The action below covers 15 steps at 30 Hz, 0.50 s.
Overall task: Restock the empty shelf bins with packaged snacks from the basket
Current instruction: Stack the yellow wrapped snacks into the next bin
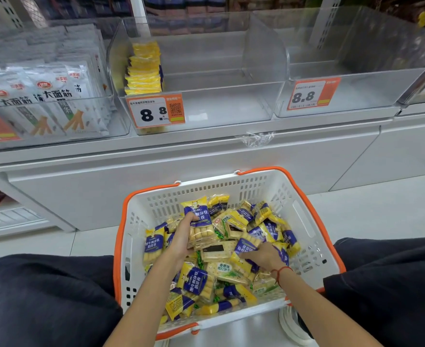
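Down in the white basket (306,216) with the orange rim, both hands were busy. The left hand (181,240) had its fingers curled round a yellow-and-blue snack packet (198,222), gripping it along its left edge, so the packet sat just right of the palm and above the heap. Its long axis ran roughly upright, top seam pointing away toward the shelf and tilted slightly left (label facing the camera). The right hand (262,254) lay palm-down on the pile, fingers bent onto another blue-and-yellow packet (246,246); whether it truly pinched it, I could not tell. Above, the middle clear bin (206,106) held one row of yellow packets (144,71) against its left wall.
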Available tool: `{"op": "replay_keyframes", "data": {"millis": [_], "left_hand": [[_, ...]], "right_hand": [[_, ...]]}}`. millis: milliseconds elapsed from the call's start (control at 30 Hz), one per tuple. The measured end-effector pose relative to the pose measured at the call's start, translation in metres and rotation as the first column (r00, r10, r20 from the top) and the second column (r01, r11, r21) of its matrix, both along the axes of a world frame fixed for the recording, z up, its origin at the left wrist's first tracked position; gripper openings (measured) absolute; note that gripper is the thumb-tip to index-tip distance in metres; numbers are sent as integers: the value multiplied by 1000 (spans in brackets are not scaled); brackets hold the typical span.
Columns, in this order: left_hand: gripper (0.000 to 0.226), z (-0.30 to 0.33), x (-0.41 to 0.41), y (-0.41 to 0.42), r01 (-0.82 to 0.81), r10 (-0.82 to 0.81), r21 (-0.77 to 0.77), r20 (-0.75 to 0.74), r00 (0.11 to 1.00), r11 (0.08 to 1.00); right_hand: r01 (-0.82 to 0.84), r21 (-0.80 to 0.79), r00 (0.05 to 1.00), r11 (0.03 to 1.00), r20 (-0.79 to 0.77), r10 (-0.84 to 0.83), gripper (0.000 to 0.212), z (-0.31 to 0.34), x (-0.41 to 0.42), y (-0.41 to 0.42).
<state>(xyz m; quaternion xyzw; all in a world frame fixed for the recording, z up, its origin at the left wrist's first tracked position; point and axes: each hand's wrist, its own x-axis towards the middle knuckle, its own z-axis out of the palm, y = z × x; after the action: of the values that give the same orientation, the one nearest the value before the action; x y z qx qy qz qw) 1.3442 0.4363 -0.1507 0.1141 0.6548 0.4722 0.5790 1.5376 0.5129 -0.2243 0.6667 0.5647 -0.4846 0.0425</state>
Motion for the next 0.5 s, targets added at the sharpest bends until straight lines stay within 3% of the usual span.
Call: {"op": "replay_keyframes", "data": {"millis": [133, 200, 267, 333, 400, 500], "left_hand": [[17, 4, -11, 1, 67, -67, -5, -74, 995, 998], [34, 7, -17, 3, 70, -73, -25, -133, 988, 997], [61, 11, -22, 4, 70, -81, -65, -195, 977, 995], [58, 13, -22, 5, 91, -109, -80, -245, 964, 993], [45, 14, -19, 6, 190, -205, -83, -253, 945, 978], [39, 22, -10, 0, 360, -365, -61, -195, 910, 931]], "right_hand": [[-287, 9, 956, 958, -57, 287, 31, 20, -15, -2], [-413, 25, 902, 910, -125, 413, 32, 46, -23, 8], [-584, 76, 801, 808, -104, 589, 33, 82, -30, 19], [-716, 98, 689, 692, -66, 722, 35, 122, -36, 27], [-760, 115, 632, 639, -99, 769, 37, 152, -41, 30], [-669, 161, 697, 725, -202, 688, 44, 168, -49, 30]]}}
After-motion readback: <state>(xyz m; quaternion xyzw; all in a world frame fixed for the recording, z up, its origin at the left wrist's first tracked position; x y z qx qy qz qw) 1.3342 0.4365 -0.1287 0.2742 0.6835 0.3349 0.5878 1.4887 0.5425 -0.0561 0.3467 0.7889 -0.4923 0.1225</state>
